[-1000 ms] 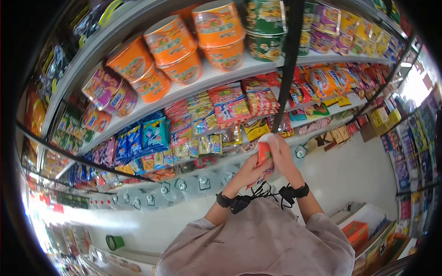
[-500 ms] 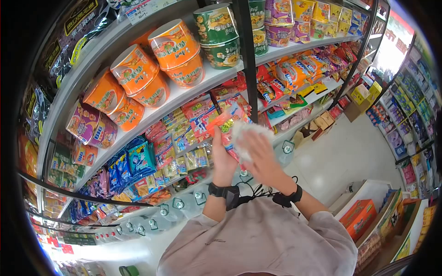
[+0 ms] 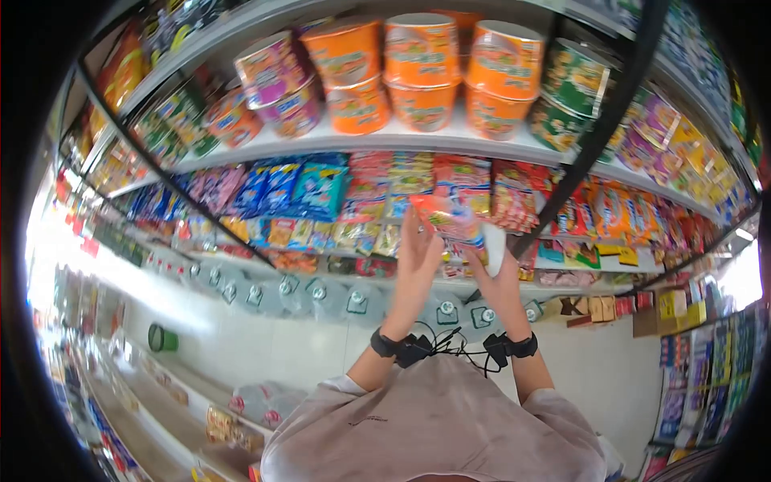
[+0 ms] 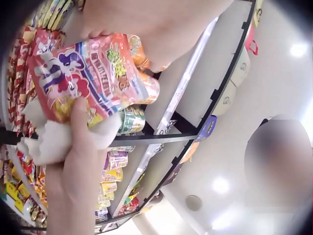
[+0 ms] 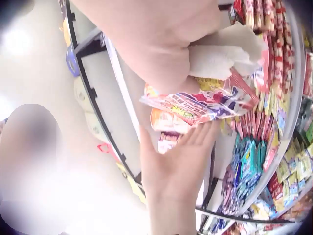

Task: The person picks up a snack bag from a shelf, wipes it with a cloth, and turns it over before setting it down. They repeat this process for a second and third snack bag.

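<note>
A pink snack bag (image 4: 93,81) with cartoon ponies is held up in front of the shelves. My right hand (image 3: 499,279) pinches one edge of it, its thumb lying on the printed front in the left wrist view. The same hand also holds a crumpled white cloth (image 5: 220,56) against that edge. At the bag's other end is my left hand (image 3: 419,255). The right wrist view shows the left palm facing up, fingers straight and fingertips right at the bag's edge, thumb spread away.
Orange noodle tubs (image 3: 422,72) stand stacked on the upper shelf. Below hang blue snack packs (image 3: 277,189) and other bright bags. Large water bottles (image 3: 353,301) line the floor under the shelf. A black upright post (image 3: 590,132) crosses in front, right of the hands.
The right hand moved from over the bag's front to its right edge, cloth still in it. The left hand's fingers have loosened from the bag. The head view has swung.
</note>
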### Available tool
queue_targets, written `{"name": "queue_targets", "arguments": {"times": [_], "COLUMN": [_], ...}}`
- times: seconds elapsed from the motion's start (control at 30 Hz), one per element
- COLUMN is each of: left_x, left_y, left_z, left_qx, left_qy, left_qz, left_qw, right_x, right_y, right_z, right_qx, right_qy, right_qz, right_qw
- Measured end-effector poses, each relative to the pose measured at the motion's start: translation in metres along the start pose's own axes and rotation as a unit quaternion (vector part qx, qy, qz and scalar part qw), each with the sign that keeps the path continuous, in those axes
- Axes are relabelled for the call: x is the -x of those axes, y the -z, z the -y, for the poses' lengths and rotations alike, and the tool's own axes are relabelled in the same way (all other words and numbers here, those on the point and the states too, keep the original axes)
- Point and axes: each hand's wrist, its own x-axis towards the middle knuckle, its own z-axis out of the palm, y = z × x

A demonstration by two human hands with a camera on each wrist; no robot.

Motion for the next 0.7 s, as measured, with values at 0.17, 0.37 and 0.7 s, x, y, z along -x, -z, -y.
{"name": "queue_targets", "arguments": {"times": [0.17,0.37,0.7], "left_x": [0.019,0.04,0.051], "left_y": [0.064,0.071,0.103], "left_z": [0.002,-0.026,-0.054], "left_qx": [0.009,0.135,0.085], "left_qy": [0.089,0.116,0.093], "left_qz": [-0.034,-0.141,-0.212], "left_qw": [0.995,0.974,0.969], "right_x": [0.005,-0.026,-0.05], "right_y": [-0.077,-0.118,-0.157], "right_z": [0.042,0.074,0.045], "right_qx": [0.093,0.171,-0.119], "right_qy": [0.265,0.398,0.026], "right_qz": [0.15,0.171,0.226], "right_qw": [0.948,0.885,0.967]}}
